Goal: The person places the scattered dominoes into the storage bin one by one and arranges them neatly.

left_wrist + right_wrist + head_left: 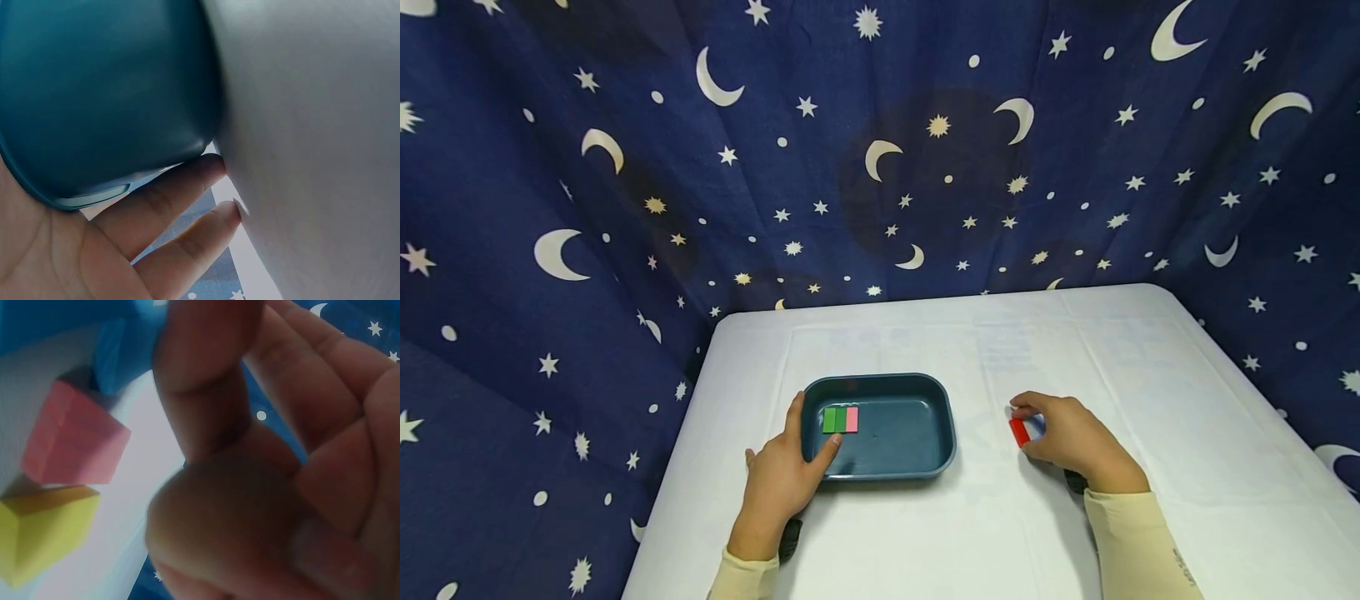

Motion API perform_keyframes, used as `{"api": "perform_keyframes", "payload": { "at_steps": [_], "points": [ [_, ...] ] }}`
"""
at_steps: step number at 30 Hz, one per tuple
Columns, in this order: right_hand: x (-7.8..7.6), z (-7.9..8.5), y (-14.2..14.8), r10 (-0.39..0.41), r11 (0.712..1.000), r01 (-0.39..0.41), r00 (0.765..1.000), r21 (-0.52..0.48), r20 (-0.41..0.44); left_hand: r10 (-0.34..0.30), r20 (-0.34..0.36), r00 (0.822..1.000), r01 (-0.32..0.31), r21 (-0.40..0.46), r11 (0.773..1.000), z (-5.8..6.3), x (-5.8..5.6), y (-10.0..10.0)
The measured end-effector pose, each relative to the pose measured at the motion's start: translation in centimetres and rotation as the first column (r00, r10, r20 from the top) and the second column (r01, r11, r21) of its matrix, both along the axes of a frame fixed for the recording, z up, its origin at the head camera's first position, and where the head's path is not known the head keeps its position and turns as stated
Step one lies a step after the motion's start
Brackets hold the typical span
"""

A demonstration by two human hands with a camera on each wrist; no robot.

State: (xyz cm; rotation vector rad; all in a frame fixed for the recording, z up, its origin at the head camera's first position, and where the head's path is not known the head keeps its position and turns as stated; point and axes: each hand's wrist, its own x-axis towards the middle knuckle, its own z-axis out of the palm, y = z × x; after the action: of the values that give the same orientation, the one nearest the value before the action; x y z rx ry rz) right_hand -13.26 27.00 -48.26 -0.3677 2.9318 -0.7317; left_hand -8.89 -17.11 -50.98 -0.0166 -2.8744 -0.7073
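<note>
Teal tray (895, 454) wall is gripped at the left end by the left hand (782, 475), thumb inside, fingers outside. On the right, the right hand's (1071, 435) thumb and fingers bend around a red piece (1018, 432) and a pale-blue piece (1036, 426); whether they clamp either, I cannot tell. Its wrist view shows a blue piece (125, 353) beside the fingers, then a reddish block (81, 434) and a yellow block (53, 528). Inside the tray, two green pieces (841, 420) and a pink piece (852, 419) touch in a row. Beyond the white bench (985, 533) hangs a navy curtain (831, 171).
</note>
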Motion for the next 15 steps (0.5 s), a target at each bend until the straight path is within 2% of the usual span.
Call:
{"api": "perform_keyframes", "payload": {
  "at_steps": [15],
  "points": [
    [0.02, -0.16, -0.57, -0.024, 1.000, 0.024, 0.999, -0.003, -0.038, -0.005, 0.003, 1.000, 0.005, 0.005, 1.000, 0.20, 0.09, 0.01]
  ]
}}
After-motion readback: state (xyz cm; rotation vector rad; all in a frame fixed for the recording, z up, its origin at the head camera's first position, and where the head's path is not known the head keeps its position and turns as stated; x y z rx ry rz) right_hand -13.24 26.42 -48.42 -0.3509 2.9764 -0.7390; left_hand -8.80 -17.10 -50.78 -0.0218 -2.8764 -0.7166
